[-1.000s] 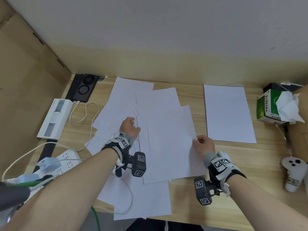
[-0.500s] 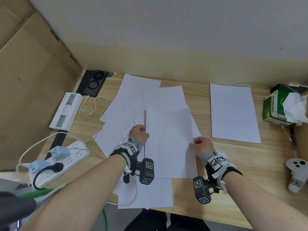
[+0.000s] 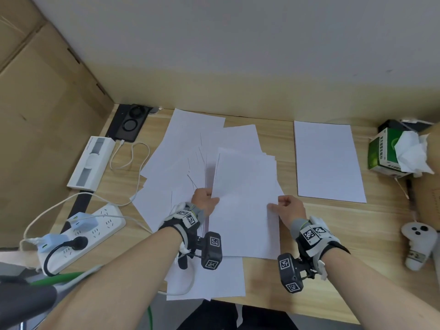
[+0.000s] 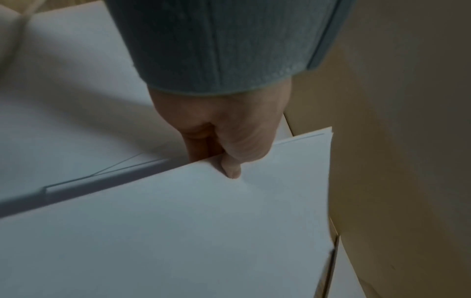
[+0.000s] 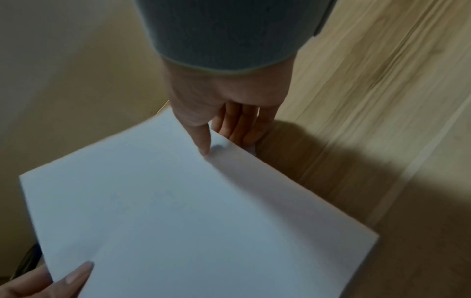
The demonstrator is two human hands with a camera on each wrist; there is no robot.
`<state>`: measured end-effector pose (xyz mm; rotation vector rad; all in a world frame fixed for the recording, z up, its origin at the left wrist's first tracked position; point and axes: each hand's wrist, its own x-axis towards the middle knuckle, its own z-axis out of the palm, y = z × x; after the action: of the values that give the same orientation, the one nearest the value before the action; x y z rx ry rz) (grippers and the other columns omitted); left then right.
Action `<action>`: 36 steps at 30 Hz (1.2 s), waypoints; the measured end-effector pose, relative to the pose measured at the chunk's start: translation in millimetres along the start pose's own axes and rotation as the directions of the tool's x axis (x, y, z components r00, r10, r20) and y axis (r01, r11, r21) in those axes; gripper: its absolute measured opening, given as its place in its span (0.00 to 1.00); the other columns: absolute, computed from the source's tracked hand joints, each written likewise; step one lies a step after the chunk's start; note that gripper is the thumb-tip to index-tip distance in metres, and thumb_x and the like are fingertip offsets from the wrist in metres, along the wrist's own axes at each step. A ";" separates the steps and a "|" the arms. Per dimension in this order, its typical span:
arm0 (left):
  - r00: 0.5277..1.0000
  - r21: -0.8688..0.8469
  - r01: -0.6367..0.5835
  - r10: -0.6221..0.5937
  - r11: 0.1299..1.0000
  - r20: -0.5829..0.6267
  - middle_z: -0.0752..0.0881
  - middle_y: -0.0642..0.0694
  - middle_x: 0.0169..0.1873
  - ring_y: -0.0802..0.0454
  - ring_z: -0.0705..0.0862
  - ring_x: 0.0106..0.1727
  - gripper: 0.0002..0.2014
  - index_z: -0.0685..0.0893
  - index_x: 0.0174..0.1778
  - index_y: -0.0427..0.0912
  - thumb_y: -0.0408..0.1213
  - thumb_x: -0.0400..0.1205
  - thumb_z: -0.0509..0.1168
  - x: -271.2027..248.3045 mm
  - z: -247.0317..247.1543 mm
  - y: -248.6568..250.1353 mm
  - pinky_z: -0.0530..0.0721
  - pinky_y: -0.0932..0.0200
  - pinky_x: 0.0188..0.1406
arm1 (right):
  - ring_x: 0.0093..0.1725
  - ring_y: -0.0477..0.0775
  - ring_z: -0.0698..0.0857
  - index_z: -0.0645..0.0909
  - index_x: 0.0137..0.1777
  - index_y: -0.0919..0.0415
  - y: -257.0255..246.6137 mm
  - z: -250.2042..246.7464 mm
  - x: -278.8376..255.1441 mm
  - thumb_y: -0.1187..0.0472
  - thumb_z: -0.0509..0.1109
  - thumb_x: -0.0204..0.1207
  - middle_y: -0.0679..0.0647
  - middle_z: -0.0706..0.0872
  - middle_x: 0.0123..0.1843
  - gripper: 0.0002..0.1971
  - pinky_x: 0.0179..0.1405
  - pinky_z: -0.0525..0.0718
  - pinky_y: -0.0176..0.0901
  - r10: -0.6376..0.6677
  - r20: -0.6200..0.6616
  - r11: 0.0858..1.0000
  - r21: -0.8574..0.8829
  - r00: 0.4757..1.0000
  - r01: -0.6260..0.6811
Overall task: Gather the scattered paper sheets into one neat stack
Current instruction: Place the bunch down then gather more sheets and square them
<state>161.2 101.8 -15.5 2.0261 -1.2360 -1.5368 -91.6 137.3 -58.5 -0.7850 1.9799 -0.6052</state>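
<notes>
Pinched at opposite side edges, thumbs on top, by left hand [image 3: 204,200] and right hand [image 3: 289,209]: thin bundle of white paper sheets [image 3: 245,206], above fanned loose white sheets [image 3: 183,151] on light wooden tabletop [image 3: 371,225].

text: none legible | green box [image 3: 383,152]: print too blurred

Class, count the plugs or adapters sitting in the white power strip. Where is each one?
3. On the power strip: a pale blue adapter toward the far end, another pale blue adapter near the front, and a black plug beside it.
</notes>
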 end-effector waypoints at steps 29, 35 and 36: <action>0.983 0.140 0.158 -0.142 0.977 -0.117 0.88 0.38 0.40 0.43 0.86 0.40 0.06 0.87 0.37 0.41 0.30 0.72 0.65 26.3 -16.8 6.5 0.85 0.52 0.41 | 0.36 0.55 0.77 0.84 0.44 0.77 -0.2 20.4 51.7 0.66 0.69 0.71 0.69 0.80 0.34 0.10 0.36 0.71 0.44 0.002 -0.068 0.976 -0.216 0.998 -0.017; 0.999 -0.004 0.044 -0.044 0.999 -0.003 0.87 0.49 0.36 0.48 0.86 0.39 0.03 0.86 0.41 0.46 0.39 0.74 0.71 17.5 -3.3 9.9 0.87 0.54 0.43 | 0.36 0.54 0.74 0.80 0.36 0.74 -2.3 19.1 49.2 0.66 0.71 0.69 0.67 0.77 0.32 0.09 0.36 0.69 0.44 0.014 -0.083 0.982 -0.188 0.996 -0.029; 0.999 0.016 0.042 -0.042 0.999 0.020 0.88 0.49 0.38 0.48 0.87 0.40 0.06 0.87 0.46 0.44 0.38 0.74 0.71 18.8 -0.6 7.1 0.87 0.55 0.44 | 0.36 0.53 0.73 0.78 0.33 0.68 -3.7 18.0 47.3 0.66 0.71 0.68 0.63 0.75 0.31 0.07 0.36 0.68 0.44 0.007 -0.066 0.982 -0.190 0.998 -0.019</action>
<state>159.5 82.8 -22.1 2.0644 -1.2242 -1.5750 -93.8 98.5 -91.2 -0.8772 2.1238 -0.4418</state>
